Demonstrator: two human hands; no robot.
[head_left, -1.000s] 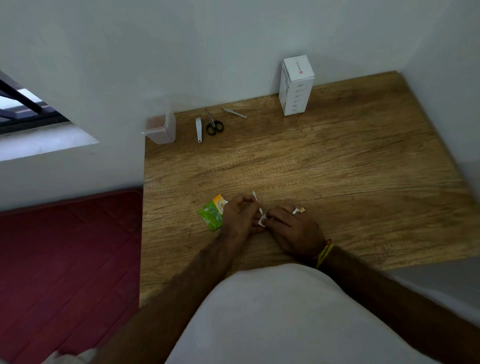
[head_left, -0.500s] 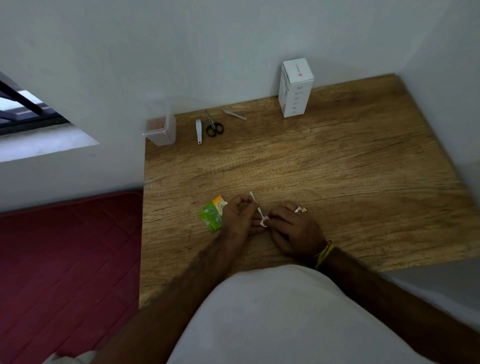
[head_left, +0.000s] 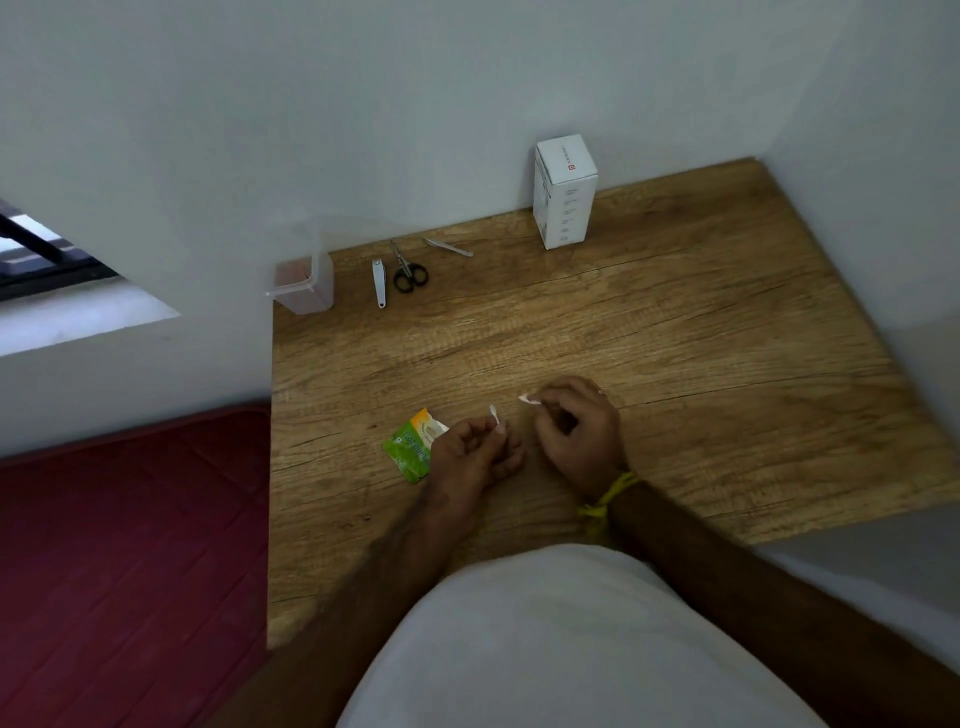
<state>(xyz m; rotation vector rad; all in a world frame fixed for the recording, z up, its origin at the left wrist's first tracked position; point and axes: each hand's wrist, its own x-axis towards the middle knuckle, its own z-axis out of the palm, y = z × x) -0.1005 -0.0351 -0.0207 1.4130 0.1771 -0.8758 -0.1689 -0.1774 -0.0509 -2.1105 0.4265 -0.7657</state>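
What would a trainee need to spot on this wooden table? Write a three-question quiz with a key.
1. True or false: the left hand and the right hand each pinch a white scrap.
2. What lies between the nail clipper and the tweezers? A scissors; B pen; C spoon.
3. Fill in: the green sachet lies beside the ___ hand.
Key: 1 true; 2 A; 3 left.

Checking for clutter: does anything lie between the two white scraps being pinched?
Nothing visible. The left hand pinches the left scrap, the right hand the right scrap; only bare table shows between them. The green sachet lies outside that gap.
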